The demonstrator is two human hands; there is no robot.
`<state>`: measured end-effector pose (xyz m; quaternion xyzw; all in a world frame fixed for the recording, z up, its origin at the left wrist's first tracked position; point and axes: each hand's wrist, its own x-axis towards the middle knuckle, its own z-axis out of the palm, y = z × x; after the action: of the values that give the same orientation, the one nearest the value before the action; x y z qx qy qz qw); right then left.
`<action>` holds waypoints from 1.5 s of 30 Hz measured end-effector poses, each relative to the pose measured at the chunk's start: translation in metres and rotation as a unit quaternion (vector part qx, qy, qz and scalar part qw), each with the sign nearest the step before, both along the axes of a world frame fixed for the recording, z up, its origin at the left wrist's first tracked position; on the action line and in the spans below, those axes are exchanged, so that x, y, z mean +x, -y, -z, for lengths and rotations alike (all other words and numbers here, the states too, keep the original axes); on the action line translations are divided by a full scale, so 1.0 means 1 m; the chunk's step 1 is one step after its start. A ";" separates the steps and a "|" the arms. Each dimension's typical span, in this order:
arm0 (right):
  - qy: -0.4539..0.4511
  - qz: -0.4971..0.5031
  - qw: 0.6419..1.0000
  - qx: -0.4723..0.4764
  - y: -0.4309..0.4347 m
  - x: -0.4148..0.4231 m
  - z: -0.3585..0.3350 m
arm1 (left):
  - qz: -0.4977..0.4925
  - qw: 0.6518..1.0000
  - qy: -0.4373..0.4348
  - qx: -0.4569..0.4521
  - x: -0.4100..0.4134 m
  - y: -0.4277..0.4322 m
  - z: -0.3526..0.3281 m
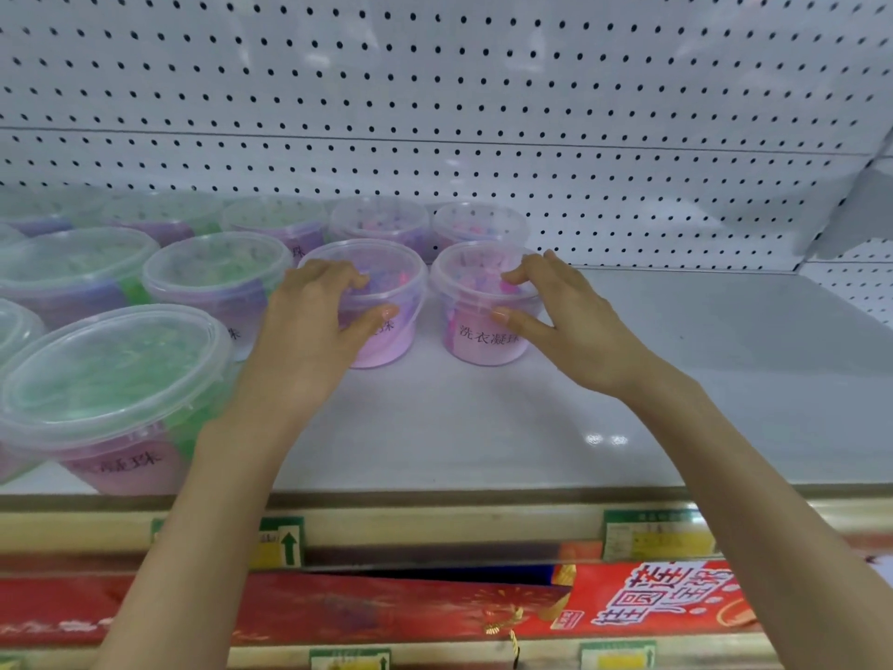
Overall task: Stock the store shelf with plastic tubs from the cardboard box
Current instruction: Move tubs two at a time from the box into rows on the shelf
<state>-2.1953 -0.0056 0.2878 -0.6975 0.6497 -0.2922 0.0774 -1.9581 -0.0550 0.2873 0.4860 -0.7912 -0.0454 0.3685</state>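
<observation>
left hand [316, 326] gripped inner pink tub [386, 340]; right hand [555, 302] gripped end pink tub [483, 343]; shelf [676, 379] seemingly half stocked, right part bare.

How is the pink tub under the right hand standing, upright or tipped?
Upright: the tub stands base-down on the shelf, lid on top.
</observation>
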 end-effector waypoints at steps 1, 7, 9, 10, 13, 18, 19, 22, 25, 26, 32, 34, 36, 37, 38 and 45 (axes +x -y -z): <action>0.002 -0.001 1.000 -0.001 0.000 0.000 0.000 | 0.001 1.000 -0.006 0.005 0.001 0.000 -0.002; 0.006 -0.007 1.000 -0.004 -0.002 0.001 -0.004 | 0.008 0.999 0.016 0.047 0.005 0.001 -0.007; -0.033 -0.001 0.999 -0.007 -0.008 0.003 -0.003 | 0.004 0.998 0.042 0.051 0.005 -0.002 -0.006; -0.063 0.005 0.998 -0.012 -0.012 0.004 -0.002 | 0.002 0.997 0.062 0.044 0.005 -0.005 -0.005; -0.090 0.013 0.995 -0.045 -0.036 0.001 0.000 | -0.003 0.996 0.083 0.008 -0.002 -0.022 -0.006; -0.107 0.033 0.992 -0.057 -0.101 -0.029 0.000 | 0.050 0.995 0.056 -0.061 -0.052 -0.076 -0.017; -0.111 0.043 0.991 -0.053 -0.117 -0.037 0.001 | 0.068 0.994 0.046 -0.068 -0.067 -0.091 -0.017; -0.127 0.087 0.987 -0.042 -0.173 -0.066 0.011 | 0.125 0.988 0.041 -0.085 -0.116 -0.142 -0.010; -0.150 0.153 0.976 -0.035 -0.238 -0.098 0.027 | 0.175 0.979 0.060 -0.087 -0.165 -0.188 0.010; -0.153 0.179 0.971 -0.037 -0.262 -0.108 0.034 | 0.193 0.974 0.072 -0.089 -0.181 -0.204 0.019; -0.173 0.314 0.934 -0.003 -0.403 -0.161 0.101 | 0.301 0.945 0.121 -0.036 -0.262 -0.306 0.104; -0.152 0.366 0.918 0.032 -0.448 -0.165 0.134 | 0.334 0.931 0.148 0.000 -0.277 -0.341 0.142; -0.117 0.415 0.899 0.083 -0.490 -0.165 0.169 | 0.360 0.918 0.164 0.041 -0.288 -0.377 0.175; -0.107 0.435 0.889 0.099 -0.505 -0.163 0.185 | 0.366 0.913 0.171 0.059 -0.290 -0.390 0.188; -0.101 0.453 0.878 0.117 -0.518 -0.160 0.199 | 0.371 0.907 0.183 0.075 -0.293 -0.401 0.199; -0.007 0.567 0.800 0.196 -0.589 -0.132 0.273 | 0.446 0.848 0.233 0.165 -0.310 -0.474 0.276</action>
<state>-2.3276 0.5836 0.0148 -0.1771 0.9729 -0.1456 0.0284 -2.2681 0.4185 0.0114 0.1312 -0.9661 -0.2204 0.0281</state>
